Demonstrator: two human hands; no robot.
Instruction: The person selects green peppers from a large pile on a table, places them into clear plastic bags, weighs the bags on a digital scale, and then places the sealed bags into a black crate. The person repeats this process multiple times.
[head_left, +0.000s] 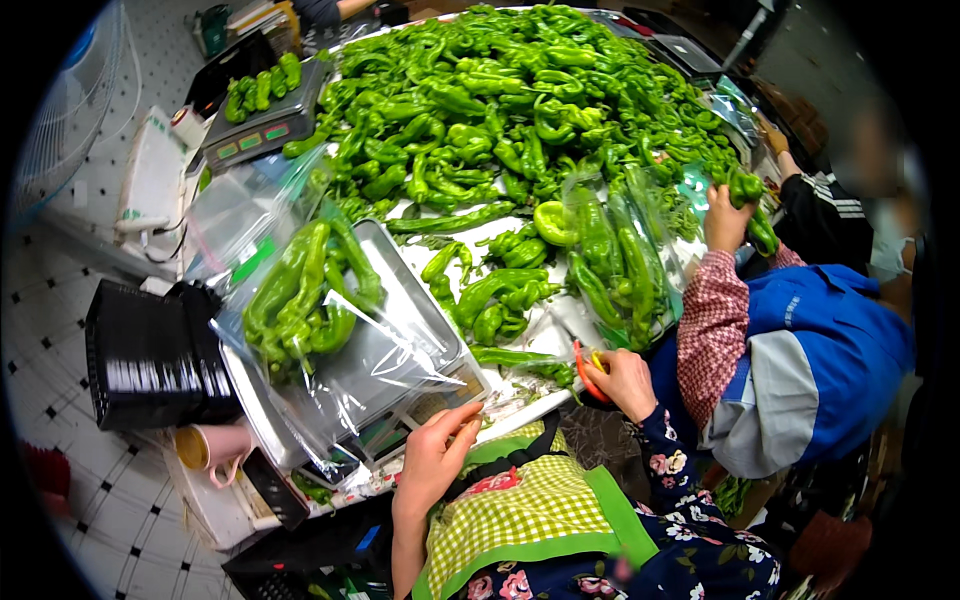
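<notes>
My right hand (628, 382) is shut on a pair of scissors (590, 376) with red and yellow on them, at the table's front edge. A long green pepper (517, 357) lies just left of the scissors. My left hand (439, 454) is beside the front corner of a weighing scale with a metal pan (375, 360). Its thumb and fingers are close together, and whether they pinch something small is unclear. On that pan lies a clear plastic bag (390, 345) holding several green peppers (300, 292). Another clear bag of peppers (622, 255) stands farther right.
A large heap of green peppers (487, 97) covers the table's far side. A second scale (259, 124) bearing peppers stands back left. Black plastic trays (142, 352) and a pink mug (217, 444) are at left. A co-worker in blue (832, 345) works close on my right, one hand (726, 221) at peppers.
</notes>
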